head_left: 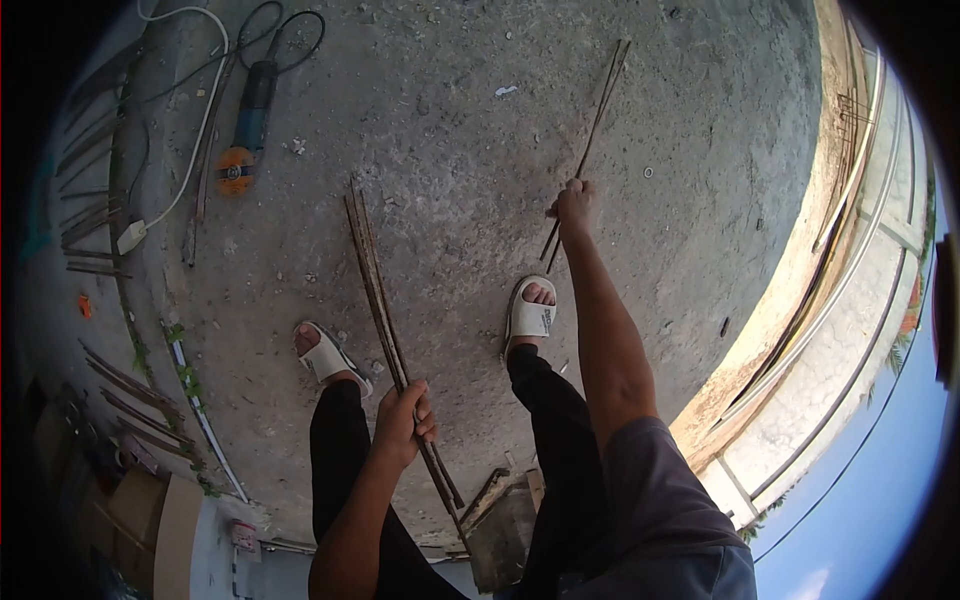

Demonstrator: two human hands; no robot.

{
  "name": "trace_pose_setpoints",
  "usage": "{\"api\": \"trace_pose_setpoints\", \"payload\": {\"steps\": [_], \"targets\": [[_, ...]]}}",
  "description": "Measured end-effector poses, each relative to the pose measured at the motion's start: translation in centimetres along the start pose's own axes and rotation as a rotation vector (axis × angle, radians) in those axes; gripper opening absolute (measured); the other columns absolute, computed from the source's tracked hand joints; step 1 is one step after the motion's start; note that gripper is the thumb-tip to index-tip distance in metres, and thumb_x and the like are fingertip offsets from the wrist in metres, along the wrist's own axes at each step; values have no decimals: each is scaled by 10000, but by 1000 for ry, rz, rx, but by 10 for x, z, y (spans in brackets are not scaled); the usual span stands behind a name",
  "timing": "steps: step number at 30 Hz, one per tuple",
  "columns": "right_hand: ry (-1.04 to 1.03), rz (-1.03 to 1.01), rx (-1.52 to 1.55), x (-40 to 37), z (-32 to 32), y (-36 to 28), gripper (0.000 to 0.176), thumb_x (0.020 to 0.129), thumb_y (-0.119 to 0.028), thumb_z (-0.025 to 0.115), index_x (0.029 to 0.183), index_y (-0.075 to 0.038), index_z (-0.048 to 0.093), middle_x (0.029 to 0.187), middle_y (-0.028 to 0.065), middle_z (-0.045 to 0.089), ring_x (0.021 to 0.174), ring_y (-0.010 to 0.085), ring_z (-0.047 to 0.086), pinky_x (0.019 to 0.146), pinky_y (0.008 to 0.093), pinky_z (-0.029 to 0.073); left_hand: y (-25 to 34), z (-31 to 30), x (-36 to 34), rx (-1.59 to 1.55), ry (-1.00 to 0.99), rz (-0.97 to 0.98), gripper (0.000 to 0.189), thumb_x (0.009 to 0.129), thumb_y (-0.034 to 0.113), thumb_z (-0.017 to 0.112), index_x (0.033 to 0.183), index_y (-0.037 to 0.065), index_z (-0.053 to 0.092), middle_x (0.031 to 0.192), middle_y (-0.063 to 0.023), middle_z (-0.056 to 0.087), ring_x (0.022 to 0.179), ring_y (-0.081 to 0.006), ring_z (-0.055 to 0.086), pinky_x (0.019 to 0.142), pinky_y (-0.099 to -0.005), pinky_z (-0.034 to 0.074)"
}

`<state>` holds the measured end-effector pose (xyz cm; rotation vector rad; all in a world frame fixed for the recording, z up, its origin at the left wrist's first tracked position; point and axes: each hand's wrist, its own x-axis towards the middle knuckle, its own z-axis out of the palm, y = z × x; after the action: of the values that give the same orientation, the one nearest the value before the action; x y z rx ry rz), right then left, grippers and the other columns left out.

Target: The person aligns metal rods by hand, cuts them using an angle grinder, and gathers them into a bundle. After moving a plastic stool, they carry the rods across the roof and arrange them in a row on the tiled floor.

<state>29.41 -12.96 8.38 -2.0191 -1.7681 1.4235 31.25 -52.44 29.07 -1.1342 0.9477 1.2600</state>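
Note:
My left hand (405,422) is closed round a small bundle of thin, rusty steel rods (372,275), which slants from near my left foot out over the concrete. Out to the right, my right hand (574,207) grips a thinner pair of steel rods (603,105) partway along their length. Their far ends point away from me, and the near ends reach close to my right sandal (530,310). The two bundles are apart from each other.
An angle grinder (250,120) with an orange disc lies at the upper left, its cord looped behind. A white extension cable (215,95) ends in a socket block (131,237). More rods (135,385) lie along the left edge. A concrete block (500,540) is near my legs.

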Motion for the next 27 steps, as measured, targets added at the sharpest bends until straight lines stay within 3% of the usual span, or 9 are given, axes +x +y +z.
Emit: {"api": "trace_pose_setpoints", "payload": {"steps": [2, 6, 12, 14, 17, 20, 21, 24, 27], "targets": [[60, -141, -117, -33, -23, 5, 288, 937, -195, 485, 918, 59, 619, 643, 170, 600, 535, 268, 603, 517, 429, 477, -5, -3, 4, -17, 0, 19, 187, 992, 241, 616, 912, 117, 502, 626, 24, 451, 453, -99, 431, 433, -312, 401], [-127, 58, 103, -153, -75, -32, 222, 973, -224, 569, 905, -18, 613, 594, 3, 471, 482, 89, 444, 421, 305, 364, -7, -3, -3, 11, 47, 80, 216, 986, 270, 608, 869, 132, 491, 611, 40, 424, 448, -84, 417, 416, -289, 373], [-540, 278, 236, -309, -134, -65, 202, 988, -227, 589, 840, -90, 579, 592, -48, 433, 433, 46, 373, 367, 242, 279, -20, 15, -32, -72, 36, 93, 246, 995, 289, 578, 829, 134, 483, 612, 36, 414, 453, -89, 412, 425, -286, 361], [-600, 306, 101, -341, -141, -66, 190, 986, -210, 588, 836, -94, 586, 585, -54, 436, 435, 47, 375, 380, 239, 283, -26, 25, -42, -108, 23, 104, 247, 997, 287, 575, 824, 136, 484, 617, 30, 427, 456, -96, 409, 430, -291, 357], [-694, 124, -161, -378, -150, -48, 209, 982, -202, 587, 849, -44, 617, 577, -1, 497, 451, 90, 457, 415, 283, 358, -40, 41, -64, -136, -1, 167, 217, 996, 269, 577, 864, 114, 502, 653, -3, 515, 501, -132, 508, 468, -318, 435], [-699, -422, -360, -406, -159, -38, 228, 981, -195, 580, 887, 3, 643, 595, 88, 560, 492, 147, 542, 477, 353, 437, -52, 63, -92, -178, 105, 289, 184, 996, 250, 572, 931, 84, 523, 705, -44, 591, 589, -176, 613, 529, -352, 514], [-738, -451, -427, -418, -162, -60, 246, 985, -196, 572, 904, 23, 652, 657, 187, 614, 554, 263, 633, 542, 413, 479, -58, 61, -98, -119, 134, 323, 186, 1000, 238, 557, 998, 53, 533, 771, -86, 645, 690, -213, 682, 622, -352, 568], [-800, -507, -562, -438, -166, -85, 233, 973, -195, 557, 880, 9, 620, 749, 262, 639, 719, 453, 653, 629, 505, 504, -70, 67, -110, -282, 100, 388, 181, 1006, 221, 534, 1014, 41, 541, 853, -120, 683, 753, -224, 700, 675, -343, 578], [-862, -592, -553, -452, -165, -97, 236, 980, -200, 544, 876, 4, 601, 747, 258, 632, 729, 457, 650, 642, 519, 505, -83, 49, -109, -373, -16, 485, 193, 1007, 205, 513, 1036, 18, 549, 947, -167, 712, 827, -250, 717, 742, -354, 588]]}}
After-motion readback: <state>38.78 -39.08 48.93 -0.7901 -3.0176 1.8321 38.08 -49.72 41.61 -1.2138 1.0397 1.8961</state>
